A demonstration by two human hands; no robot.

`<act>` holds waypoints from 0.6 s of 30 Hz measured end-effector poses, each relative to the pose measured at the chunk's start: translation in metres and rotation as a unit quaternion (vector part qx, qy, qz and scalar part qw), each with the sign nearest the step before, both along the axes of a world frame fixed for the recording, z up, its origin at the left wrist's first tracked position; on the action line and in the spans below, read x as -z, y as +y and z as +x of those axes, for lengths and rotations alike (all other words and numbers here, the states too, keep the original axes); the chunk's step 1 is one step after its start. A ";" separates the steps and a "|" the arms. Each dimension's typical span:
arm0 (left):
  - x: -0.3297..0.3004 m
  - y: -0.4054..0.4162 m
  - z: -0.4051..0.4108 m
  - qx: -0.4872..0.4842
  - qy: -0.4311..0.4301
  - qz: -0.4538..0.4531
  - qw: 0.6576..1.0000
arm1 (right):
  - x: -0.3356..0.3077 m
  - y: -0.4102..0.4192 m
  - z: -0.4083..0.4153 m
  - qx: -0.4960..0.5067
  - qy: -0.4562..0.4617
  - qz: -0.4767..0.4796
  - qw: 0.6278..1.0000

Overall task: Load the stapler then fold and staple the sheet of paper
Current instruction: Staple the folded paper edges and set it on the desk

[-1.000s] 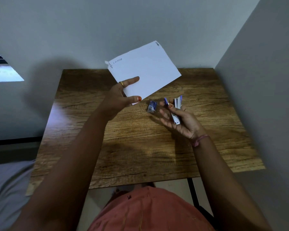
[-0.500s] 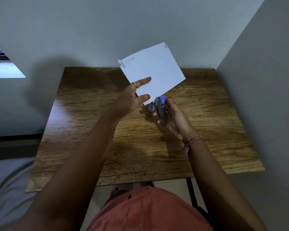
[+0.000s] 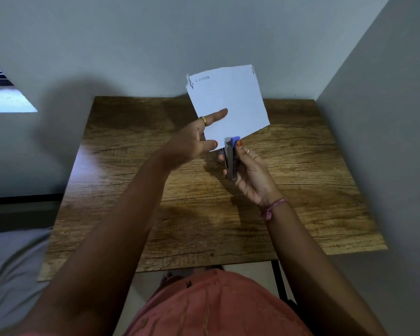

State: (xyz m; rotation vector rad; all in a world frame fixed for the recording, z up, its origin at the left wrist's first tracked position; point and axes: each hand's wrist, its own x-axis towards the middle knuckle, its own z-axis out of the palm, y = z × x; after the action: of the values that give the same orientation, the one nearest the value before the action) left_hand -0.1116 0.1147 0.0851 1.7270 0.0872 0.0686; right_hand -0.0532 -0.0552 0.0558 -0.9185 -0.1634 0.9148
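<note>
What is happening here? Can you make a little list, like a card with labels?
left hand: holds the folded paper up above the table
right hand: grips the stapler
stapler: its blue tip meets the paper's bottom edge
paper: white, tiny print near its top left corner
table: brown wood
small object behind the stapler: mostly hidden, cannot tell what

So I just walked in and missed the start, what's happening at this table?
A person is stapling a folded sheet of paper. The left hand holds the paper up above the wooden table, pinching it near its lower corner. The right hand holds a small stapler, its blue-tipped end at the paper's bottom edge. Whether a staple has gone in cannot be told.
</note>
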 end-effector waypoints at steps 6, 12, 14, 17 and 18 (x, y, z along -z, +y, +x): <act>-0.007 -0.001 0.000 0.023 0.017 0.000 1.000 | 0.004 0.004 0.001 -0.010 0.036 0.042 0.998; -0.009 0.001 -0.002 0.042 0.030 0.014 0.999 | 0.005 0.005 0.002 -0.048 0.059 0.043 0.996; -0.010 0.004 -0.002 0.054 0.040 0.007 0.998 | 0.005 0.006 0.002 -0.052 0.058 0.032 0.996; -0.008 0.008 -0.001 0.069 0.042 -0.002 0.997 | 0.005 0.009 0.000 -0.046 0.054 0.017 0.997; -0.008 0.009 -0.001 0.071 0.039 -0.003 0.997 | 0.005 0.011 -0.001 -0.042 0.049 0.009 0.998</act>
State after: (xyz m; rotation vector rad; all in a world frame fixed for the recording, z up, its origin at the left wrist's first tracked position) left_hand -0.1125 0.1232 0.0926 1.7254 0.0209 -0.1036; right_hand -0.0540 -0.0446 0.0510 -0.8529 -0.1278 1.0315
